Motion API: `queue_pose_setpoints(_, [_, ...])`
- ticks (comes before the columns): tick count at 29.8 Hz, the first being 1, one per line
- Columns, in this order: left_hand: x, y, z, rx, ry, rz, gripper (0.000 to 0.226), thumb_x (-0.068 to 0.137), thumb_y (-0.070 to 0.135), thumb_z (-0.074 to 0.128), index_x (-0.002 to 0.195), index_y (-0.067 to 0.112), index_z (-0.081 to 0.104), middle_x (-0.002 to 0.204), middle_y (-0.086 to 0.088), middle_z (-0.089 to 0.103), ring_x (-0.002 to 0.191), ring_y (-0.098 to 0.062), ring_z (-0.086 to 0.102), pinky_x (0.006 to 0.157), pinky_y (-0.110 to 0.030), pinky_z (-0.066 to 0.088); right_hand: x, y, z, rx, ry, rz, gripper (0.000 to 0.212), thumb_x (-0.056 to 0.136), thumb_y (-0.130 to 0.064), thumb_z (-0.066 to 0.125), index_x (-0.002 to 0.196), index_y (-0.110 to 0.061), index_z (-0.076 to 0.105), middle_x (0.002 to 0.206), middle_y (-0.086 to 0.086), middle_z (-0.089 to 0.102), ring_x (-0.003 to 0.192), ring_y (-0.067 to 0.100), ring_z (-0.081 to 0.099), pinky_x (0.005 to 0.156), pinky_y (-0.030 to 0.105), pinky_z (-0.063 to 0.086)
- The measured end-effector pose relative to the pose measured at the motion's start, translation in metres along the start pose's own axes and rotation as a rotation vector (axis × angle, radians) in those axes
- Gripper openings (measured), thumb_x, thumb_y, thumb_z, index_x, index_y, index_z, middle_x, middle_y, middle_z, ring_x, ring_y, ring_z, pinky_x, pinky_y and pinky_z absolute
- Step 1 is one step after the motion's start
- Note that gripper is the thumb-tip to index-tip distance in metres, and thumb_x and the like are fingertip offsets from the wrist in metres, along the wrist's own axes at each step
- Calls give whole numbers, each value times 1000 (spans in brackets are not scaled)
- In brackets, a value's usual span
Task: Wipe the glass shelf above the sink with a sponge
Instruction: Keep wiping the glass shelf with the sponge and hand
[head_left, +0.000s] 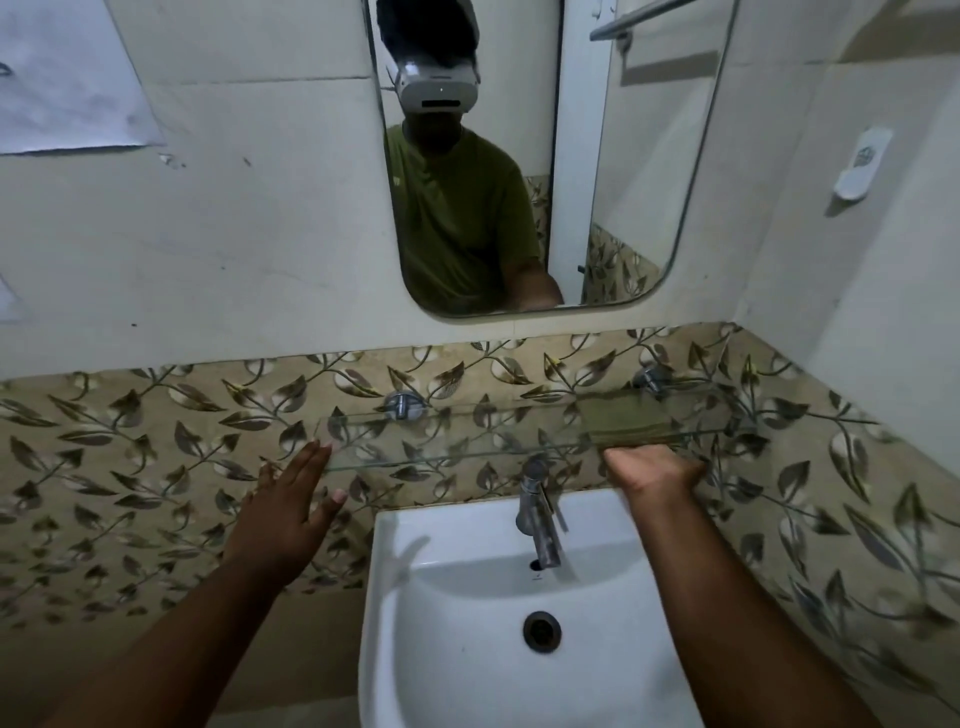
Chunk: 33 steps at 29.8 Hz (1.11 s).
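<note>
The glass shelf (457, 441) is fixed to the leaf-patterned tiles above the white sink (405, 545). A green sponge (623, 422) lies flat on the right part of the shelf. My right hand (652, 470) is at the shelf's front edge, right against the near side of the sponge. Its fingers are hidden at that edge, so I cannot tell whether they grip the sponge. My left hand (288, 512) is flat with fingers apart and holds nothing. Its fingertips reach the shelf's left front corner.
A chrome tap (537, 512) stands under the shelf, between my hands. Two chrome brackets (402, 405) hold the shelf to the wall. A mirror (519, 182) hangs above, and a side wall with a white holder (860, 163) closes in on the right.
</note>
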<state>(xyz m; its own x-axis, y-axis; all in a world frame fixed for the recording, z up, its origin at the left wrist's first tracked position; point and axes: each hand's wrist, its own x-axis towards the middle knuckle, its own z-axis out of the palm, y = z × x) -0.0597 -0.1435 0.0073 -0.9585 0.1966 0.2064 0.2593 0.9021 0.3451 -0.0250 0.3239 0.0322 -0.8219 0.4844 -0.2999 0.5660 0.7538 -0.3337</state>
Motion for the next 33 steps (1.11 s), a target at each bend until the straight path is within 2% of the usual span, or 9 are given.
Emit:
queue_pose_setpoints(3, [1, -3, 2, -3, 7, 3, 80, 88, 82, 14, 157, 43, 18, 167, 9, 19, 152, -36, 21, 119, -60, 22, -28, 22, -19, 346, -8, -70, 64, 85, -65, 51, 120, -15, 69, 134, 9, 65, 130, 26, 56, 117, 48, 34])
queue_pose_setpoints(7, [-3, 3, 3, -37, 35, 11, 83, 88, 81, 15, 157, 36, 22, 167, 4, 20, 153, -35, 20, 121, -55, 19, -30, 45, -16, 568, 14, 111, 53, 98, -50, 29, 137, -30, 58, 153, 7, 50, 144, 26, 40, 122, 50, 16])
queue_pose_setpoints(11, [-6, 10, 4, -87, 84, 34, 81, 90, 76, 21, 156, 30, 28, 165, 0, 25, 151, -31, 25, 121, -54, 23, -63, 40, 18, 1980, -139, 18, 59, 94, -54, 28, 98, -30, 82, 134, 35, 58, 132, 46, 52, 118, 47, 28])
queue_pose_setpoints(13, [-6, 9, 3, -93, 94, 26, 80, 90, 76, 23, 156, 30, 28, 165, 1, 26, 151, -31, 26, 118, -56, 28, -89, 38, 29, 2412, -249, -26, 74, 87, -68, 41, 120, -10, 73, 127, 28, 67, 118, 46, 65, 111, 50, 39])
queue_pose_setpoints(17, [-4, 9, 4, -103, 125, 41, 79, 91, 73, 25, 156, 29, 28, 165, -2, 27, 151, -29, 25, 116, -58, 30, -103, 32, -2, 2184, -144, -106, 87, 58, -41, 80, 137, -10, 60, 131, 23, 67, 118, 43, 66, 104, 55, 48])
queue_pose_setpoints(20, [-4, 13, 8, -111, 139, 52, 78, 91, 69, 27, 156, 25, 30, 164, -4, 29, 150, -28, 26, 115, -56, 30, -77, 37, -59, 2016, 265, -157, 75, 70, -41, 81, 137, -19, 59, 130, 15, 69, 118, 35, 67, 89, 47, 55])
queue_pose_setpoints(23, [-5, 14, 9, -128, 140, 58, 80, 91, 71, 27, 156, 24, 31, 164, -4, 28, 150, -28, 26, 116, -56, 30, -44, 31, -97, 1067, 668, -120, 58, 100, -51, 53, 154, -35, 38, 144, 5, 58, 122, 29, 61, 88, 44, 47])
queue_pose_setpoints(29, [-4, 16, 13, -105, 144, 59, 81, 90, 71, 27, 155, 23, 32, 164, -6, 29, 151, -31, 25, 118, -56, 27, 21, 26, -56, -132, 414, -169, 59, 97, -45, 50, 152, -25, 40, 157, 12, 42, 144, 36, 38, 121, 50, 27])
queue_pose_setpoints(33, [1, 11, 13, -72, 129, 46, 85, 89, 76, 22, 156, 24, 31, 165, -4, 27, 152, -31, 22, 122, -52, 20, 17, 0, -36, -109, 350, -147, 63, 103, -55, 32, 160, -31, 22, 170, 5, 15, 155, 34, 12, 126, 51, 6])
